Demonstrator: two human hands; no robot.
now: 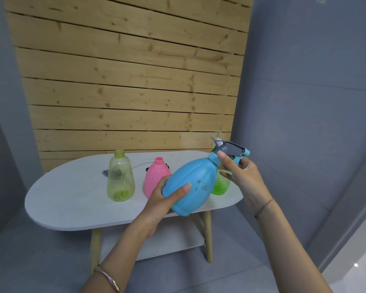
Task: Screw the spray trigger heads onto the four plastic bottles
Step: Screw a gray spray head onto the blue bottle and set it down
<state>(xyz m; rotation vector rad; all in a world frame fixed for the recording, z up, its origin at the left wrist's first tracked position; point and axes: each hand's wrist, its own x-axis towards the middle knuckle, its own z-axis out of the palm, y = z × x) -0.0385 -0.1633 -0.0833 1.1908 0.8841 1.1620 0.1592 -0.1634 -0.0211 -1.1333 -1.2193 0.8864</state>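
Here, right of frame centre, the left hand (pixel 167 197) grips the base of a blue bottle (pixel 190 182) held in the air, its long axis tilted toward the upper right. The right hand (pixel 239 172) pinches the collar of the spray head (pixel 232 150) at the neck. Behind, on the white table (pixel 72 199), three bottles stand uncapped, with clear air around the hands.

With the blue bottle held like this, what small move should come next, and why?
Probably keep turning the spray head with the right hand until it sits tight. The left hand steadies the tilted blue bottle, and the right fingers are at its collar. The pink bottle on the table is uncapped.
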